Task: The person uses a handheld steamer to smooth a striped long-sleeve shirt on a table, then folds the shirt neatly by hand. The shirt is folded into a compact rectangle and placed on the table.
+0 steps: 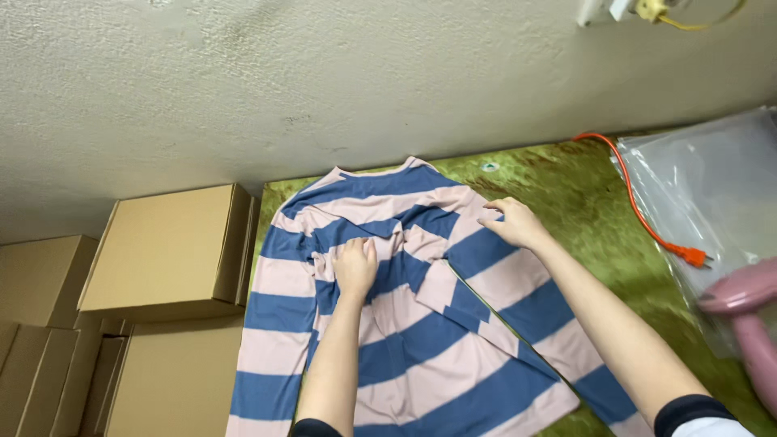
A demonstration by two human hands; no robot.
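Note:
A pink and blue striped shirt [421, 356] lies spread on a green patterned table cover [583, 194], its collar toward the wall and its sleeves folded in over the back. My left hand [356, 265] presses flat on a folded sleeve near the shirt's middle. Near the right shoulder, my right hand [511, 222] rests on the fabric with its fingers pinching a fold of the cloth.
Brown cardboard boxes [170, 251] are stacked left of the table. An orange cable [643, 218] runs along the right side beside clear plastic bags [712, 186]. A pink iron-like object [749, 311] sits at the right edge. A textured wall is behind.

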